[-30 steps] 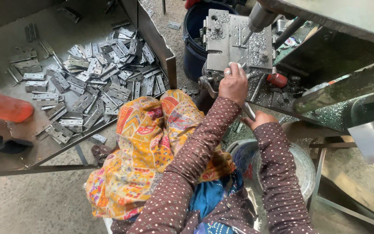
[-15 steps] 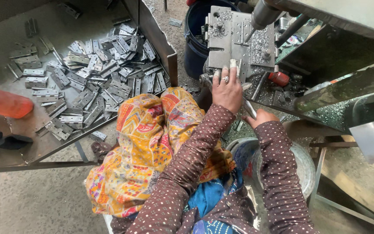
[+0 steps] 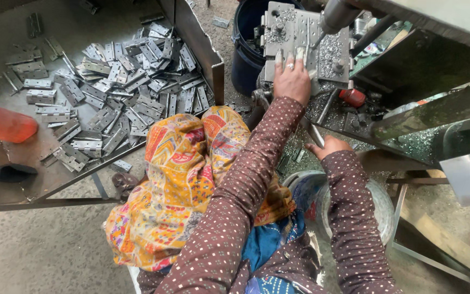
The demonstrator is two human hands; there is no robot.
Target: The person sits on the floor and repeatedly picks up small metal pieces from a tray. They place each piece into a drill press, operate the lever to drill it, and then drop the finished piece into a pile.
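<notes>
Press die block (image 3: 307,41), grey steel, under the left hand (image 3: 292,81): fingers spread flat against its face, clamped on nothing. Right hand (image 3: 327,147) below the block, curled round a metal lever (image 3: 315,133). Loose hinge plates (image 3: 115,81) heaped in a tray (image 3: 202,49) left of the block

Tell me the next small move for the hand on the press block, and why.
Probably draw the left hand back off the metal die block: its fingers lie on the block right beside the ram, while the right hand grips a lever.
</notes>
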